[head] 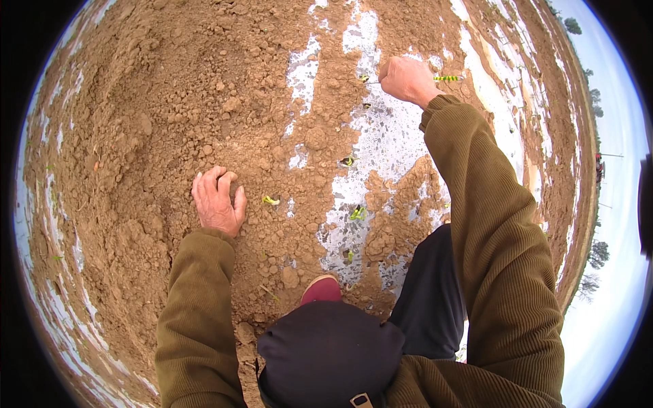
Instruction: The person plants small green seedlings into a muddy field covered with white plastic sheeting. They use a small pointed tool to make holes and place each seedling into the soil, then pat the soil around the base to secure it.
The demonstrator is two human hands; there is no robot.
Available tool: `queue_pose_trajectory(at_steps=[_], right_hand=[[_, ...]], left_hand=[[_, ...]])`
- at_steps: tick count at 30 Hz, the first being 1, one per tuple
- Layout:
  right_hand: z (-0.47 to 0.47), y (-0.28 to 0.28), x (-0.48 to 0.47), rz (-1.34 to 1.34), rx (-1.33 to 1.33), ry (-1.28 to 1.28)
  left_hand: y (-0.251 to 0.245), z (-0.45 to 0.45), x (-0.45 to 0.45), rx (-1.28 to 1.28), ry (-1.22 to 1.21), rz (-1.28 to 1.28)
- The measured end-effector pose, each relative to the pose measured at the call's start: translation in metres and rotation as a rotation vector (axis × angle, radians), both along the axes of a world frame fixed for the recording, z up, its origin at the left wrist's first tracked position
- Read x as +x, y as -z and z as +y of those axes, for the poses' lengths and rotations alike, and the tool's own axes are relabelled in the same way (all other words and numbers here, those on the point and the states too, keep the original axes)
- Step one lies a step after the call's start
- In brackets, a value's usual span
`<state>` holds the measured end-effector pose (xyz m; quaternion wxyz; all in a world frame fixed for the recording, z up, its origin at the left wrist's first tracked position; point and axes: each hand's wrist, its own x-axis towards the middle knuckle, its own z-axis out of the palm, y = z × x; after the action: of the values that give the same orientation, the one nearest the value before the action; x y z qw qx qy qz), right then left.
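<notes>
My right hand (406,80) is closed around a thin metal rod tool with a yellow-and-green striped end (449,78). The tool's slender tip reaches left, close to a small seedling (363,78) in a hole of the plastic mulch film (390,130). My left hand (220,200) rests on the loose brown soil (173,137) with bent fingers, holding nothing that I can see. A yellow-green seedling (271,200) lies on the soil to its right. Two more seedlings, one upper (348,161) and one lower (358,212), show at holes in the film.
Clods of soil (395,229) partly cover the film. My maroon shoe (321,289) and dark-trousered knee (331,347) are at the bottom. Further film-covered rows (490,76) run along the right, with trees (598,254) and a red vehicle (599,167) at the field's edge.
</notes>
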<state>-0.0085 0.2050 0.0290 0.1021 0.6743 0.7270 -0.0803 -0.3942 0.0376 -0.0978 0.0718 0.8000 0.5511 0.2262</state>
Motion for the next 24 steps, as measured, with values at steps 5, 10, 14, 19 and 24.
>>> queue_pose_trajectory(at_steps=[5,10,14,19,24], right_hand=[[-0.024,0.022,-0.007,0.056,-0.017,0.068],[-0.063,0.052,-0.014,-0.034,0.058,0.02],[-0.062,0.022,0.014,0.04,-0.058,0.01],[-0.055,-0.01,0.014,0.064,-0.063,0.02],[-0.044,0.007,-0.025,0.264,0.101,-0.098]], left_hand=[[0.0,0.0,0.001,-0.007,-0.008,-0.006],[-0.001,0.0,0.001,-0.009,0.004,-0.014],[0.0,0.0,0.0,-0.011,-0.004,-0.024],[0.001,-0.001,0.0,-0.003,-0.012,-0.035],[-0.001,-0.001,0.0,0.009,-0.008,-0.03]])
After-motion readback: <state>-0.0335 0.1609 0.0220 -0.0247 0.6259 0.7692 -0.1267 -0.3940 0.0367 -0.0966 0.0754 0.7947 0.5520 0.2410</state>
